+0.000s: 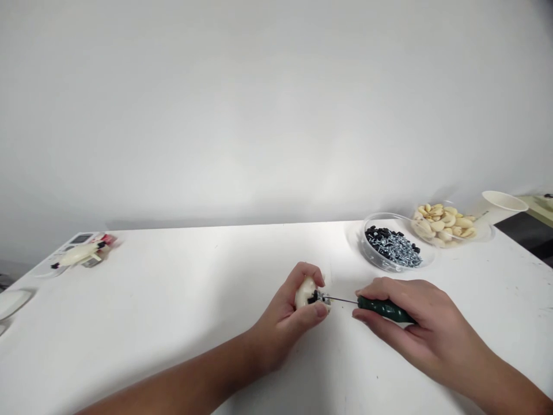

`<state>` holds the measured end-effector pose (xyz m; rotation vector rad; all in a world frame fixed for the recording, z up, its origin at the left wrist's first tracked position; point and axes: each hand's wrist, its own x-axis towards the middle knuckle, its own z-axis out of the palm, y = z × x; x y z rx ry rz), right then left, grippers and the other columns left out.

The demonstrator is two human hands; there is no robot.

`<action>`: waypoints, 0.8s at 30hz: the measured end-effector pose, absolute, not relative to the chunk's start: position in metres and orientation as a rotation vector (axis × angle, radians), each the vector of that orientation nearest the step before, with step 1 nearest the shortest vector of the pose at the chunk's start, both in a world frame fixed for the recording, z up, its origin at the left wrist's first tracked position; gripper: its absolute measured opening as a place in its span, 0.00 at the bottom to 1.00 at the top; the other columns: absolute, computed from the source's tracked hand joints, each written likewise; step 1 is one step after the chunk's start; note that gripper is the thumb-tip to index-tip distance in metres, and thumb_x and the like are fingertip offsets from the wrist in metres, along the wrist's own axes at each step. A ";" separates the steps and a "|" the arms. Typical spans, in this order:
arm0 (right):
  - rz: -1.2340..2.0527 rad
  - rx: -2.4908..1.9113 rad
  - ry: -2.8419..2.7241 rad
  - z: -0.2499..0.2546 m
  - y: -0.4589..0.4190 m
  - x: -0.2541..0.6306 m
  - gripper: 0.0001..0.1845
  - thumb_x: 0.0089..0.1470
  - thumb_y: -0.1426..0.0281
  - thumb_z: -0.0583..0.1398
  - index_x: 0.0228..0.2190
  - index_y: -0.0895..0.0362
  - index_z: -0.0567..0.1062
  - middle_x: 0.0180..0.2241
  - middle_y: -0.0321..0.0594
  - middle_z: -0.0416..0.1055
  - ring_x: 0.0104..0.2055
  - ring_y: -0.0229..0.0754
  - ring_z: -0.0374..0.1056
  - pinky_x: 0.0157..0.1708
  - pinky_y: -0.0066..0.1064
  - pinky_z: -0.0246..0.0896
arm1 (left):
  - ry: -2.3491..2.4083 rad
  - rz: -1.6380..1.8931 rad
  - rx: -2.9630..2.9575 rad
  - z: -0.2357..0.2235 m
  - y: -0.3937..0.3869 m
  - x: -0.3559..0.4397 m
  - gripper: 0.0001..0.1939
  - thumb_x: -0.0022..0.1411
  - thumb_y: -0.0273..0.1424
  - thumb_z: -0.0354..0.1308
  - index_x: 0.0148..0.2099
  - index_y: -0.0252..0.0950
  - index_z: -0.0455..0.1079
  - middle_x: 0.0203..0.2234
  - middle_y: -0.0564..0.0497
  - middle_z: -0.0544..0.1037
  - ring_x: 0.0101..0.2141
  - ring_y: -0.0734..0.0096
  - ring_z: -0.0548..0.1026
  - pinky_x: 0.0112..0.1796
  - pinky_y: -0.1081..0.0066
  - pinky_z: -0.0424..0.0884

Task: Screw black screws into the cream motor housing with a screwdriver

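Observation:
My left hand point(287, 314) grips a cream, rounded plastic piece point(305, 293) with a black and metallic fitting point(319, 297) at its right end. My right hand point(425, 323) is wrapped round the dark green handle of a screwdriver point(384, 309). Its thin metal shaft points left, and the tip meets the fitting between my left thumb and fingers; the exact contact is too small to make out. Beyond my right hand stands a clear round tub point(367, 253) of silver screws point(395, 251) and small black parts point(380, 233).
Cream plastic pieces point(449, 222) fill a second clear tub behind the first. A whitish cup point(503, 202) stands at the right back. On the far left lie a cream piece with black ends point(80, 253) and a white object point(12, 302). A wall point(259, 115) rises behind the white table point(173, 300).

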<state>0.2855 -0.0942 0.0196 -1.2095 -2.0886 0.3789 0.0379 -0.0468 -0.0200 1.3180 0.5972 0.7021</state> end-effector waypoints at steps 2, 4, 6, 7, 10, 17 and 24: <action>0.383 -1.211 -2.102 0.019 -0.094 0.286 0.05 0.67 0.65 0.63 0.40 0.53 0.77 0.28 0.34 0.76 0.24 0.37 0.69 0.25 0.29 0.60 | 0.595 0.685 1.318 -0.020 -0.047 0.038 0.18 0.70 0.45 0.60 0.52 0.42 0.60 0.30 0.57 0.58 0.30 0.73 0.55 0.33 0.69 0.53; 0.386 -1.213 -2.105 0.020 -0.094 0.287 0.05 0.67 0.65 0.63 0.39 0.53 0.77 0.27 0.34 0.76 0.24 0.37 0.68 0.25 0.29 0.59 | 0.589 0.680 1.310 -0.021 -0.047 0.037 0.18 0.70 0.45 0.61 0.52 0.42 0.60 0.30 0.57 0.58 0.30 0.73 0.55 0.32 0.69 0.52; 0.385 -1.209 -2.110 0.020 -0.094 0.287 0.05 0.67 0.65 0.63 0.39 0.53 0.77 0.28 0.34 0.76 0.24 0.37 0.69 0.25 0.30 0.59 | 0.583 0.686 1.300 -0.020 -0.047 0.037 0.18 0.70 0.45 0.61 0.52 0.43 0.61 0.31 0.57 0.58 0.30 0.73 0.55 0.33 0.69 0.52; 0.378 -1.205 -2.112 0.020 -0.094 0.287 0.06 0.68 0.65 0.63 0.39 0.53 0.77 0.28 0.34 0.77 0.24 0.37 0.69 0.25 0.30 0.60 | 0.583 0.688 1.300 -0.020 -0.047 0.037 0.18 0.70 0.45 0.61 0.52 0.43 0.61 0.31 0.57 0.58 0.30 0.73 0.55 0.33 0.69 0.52; 0.333 -1.189 -2.110 0.021 -0.094 0.287 0.06 0.68 0.64 0.63 0.41 0.53 0.77 0.30 0.36 0.79 0.26 0.39 0.72 0.25 0.30 0.61 | 0.574 0.673 1.310 -0.018 -0.046 0.036 0.18 0.70 0.45 0.60 0.51 0.42 0.61 0.31 0.57 0.59 0.31 0.73 0.55 0.33 0.69 0.53; 0.309 -1.146 -2.118 0.019 -0.094 0.287 0.05 0.67 0.67 0.64 0.45 0.51 0.73 0.36 0.37 0.80 0.32 0.41 0.76 0.27 0.31 0.61 | 0.500 0.635 1.280 -0.014 -0.042 0.036 0.16 0.69 0.42 0.60 0.51 0.41 0.61 0.31 0.57 0.62 0.30 0.74 0.57 0.35 0.70 0.54; 0.301 -1.140 -2.128 0.019 -0.097 0.286 0.06 0.68 0.67 0.64 0.44 0.51 0.72 0.34 0.34 0.79 0.30 0.38 0.73 0.27 0.32 0.59 | 0.515 0.648 1.281 -0.017 -0.043 0.036 0.16 0.69 0.42 0.59 0.51 0.41 0.61 0.31 0.57 0.63 0.30 0.74 0.56 0.35 0.70 0.54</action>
